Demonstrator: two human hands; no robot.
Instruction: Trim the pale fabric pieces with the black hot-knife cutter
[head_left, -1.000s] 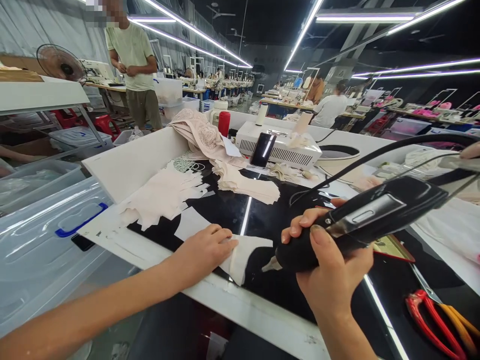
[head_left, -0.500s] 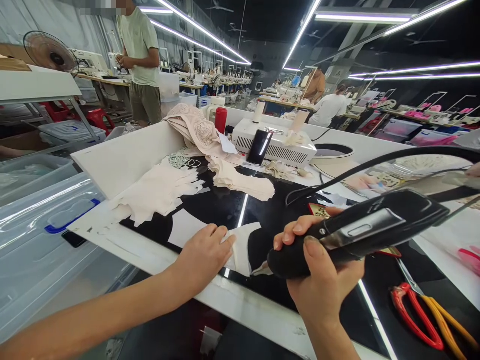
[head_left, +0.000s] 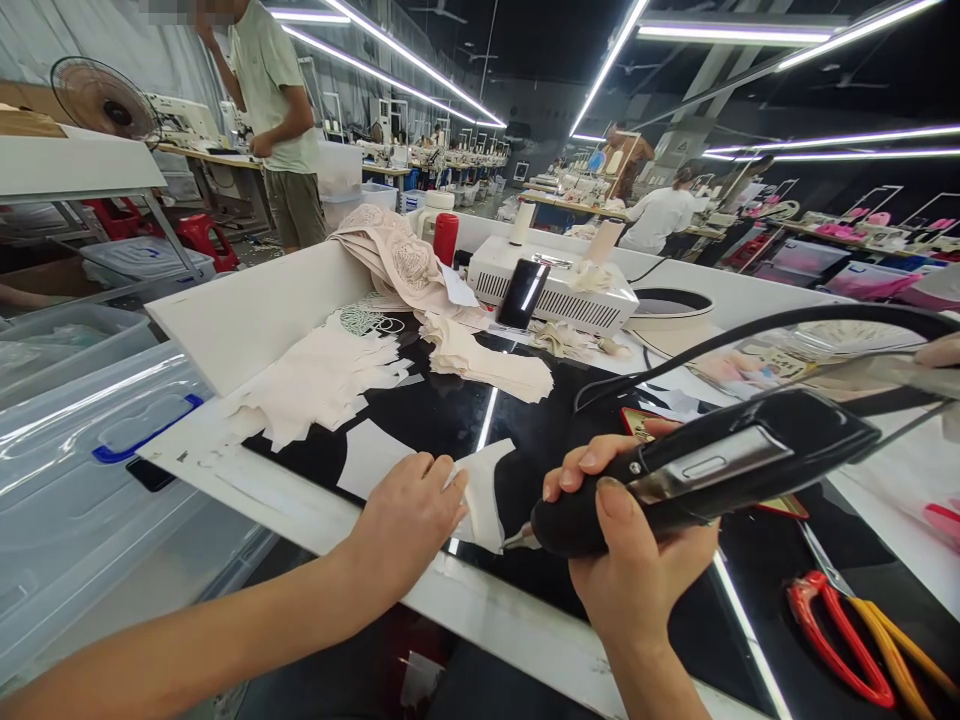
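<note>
A black corded handheld tool [head_left: 720, 465] is gripped in my right hand [head_left: 637, 550], its narrow metal tip touching or just beside the lower right corner of a cream fabric piece [head_left: 486, 490]. My left hand [head_left: 412, 510] presses on that piece with curled fingers, which hide its left part. Under and left of the fingers lies a flat white piece [head_left: 369, 455] on the glossy black table surface [head_left: 435, 405]. Beyond are a stack of cream pieces [head_left: 487, 362] and a wider spread pile of similar pieces [head_left: 322, 380].
Scissors [head_left: 840, 630] with red and orange handles lie at the lower right. A phone [head_left: 523, 293] leans on a white vented box [head_left: 555, 285]. The tool's black cable [head_left: 750, 335] arches over the right side. A person [head_left: 277, 110] stands beyond the table at left.
The tool and my right hand have shifted slightly left, and the cream piece's upper corner has moved a little left. The standing person has raised one arm towards the head.
</note>
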